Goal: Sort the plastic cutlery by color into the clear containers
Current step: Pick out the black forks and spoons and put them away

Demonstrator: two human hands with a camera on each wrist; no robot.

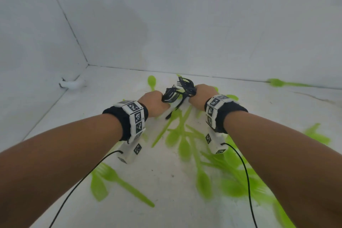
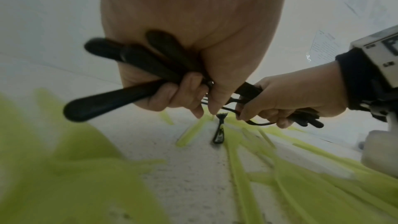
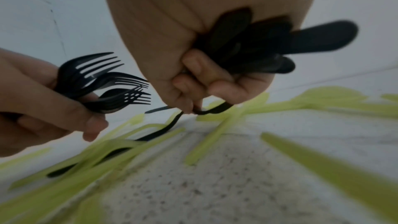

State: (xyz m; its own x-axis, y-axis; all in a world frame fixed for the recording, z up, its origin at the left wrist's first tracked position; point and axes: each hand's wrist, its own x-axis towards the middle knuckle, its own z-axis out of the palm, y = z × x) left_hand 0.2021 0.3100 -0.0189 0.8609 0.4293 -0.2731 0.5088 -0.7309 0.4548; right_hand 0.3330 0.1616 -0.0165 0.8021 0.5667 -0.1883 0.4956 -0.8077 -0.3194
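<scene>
We clench black plastic forks (image 3: 103, 81) in our left hand (image 1: 154, 103) and right hand (image 1: 200, 98), keeping black apart from the green plastic cutlery (image 1: 185, 146) on the white surface (image 1: 162, 181).

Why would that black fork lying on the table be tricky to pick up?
The black fork looks thin and flat, so fingers probably must pinch or slide under it. It seems light plastic, likely to skid on the white table if pushed. Green cutlery lies right beside it, so it may snag.

Left hand (image 1: 154, 102) and right hand (image 1: 202, 98) each grip black forks (image 1: 182, 89) above green cutlery (image 1: 187, 140) scattered on white surface (image 1: 162, 181).
</scene>
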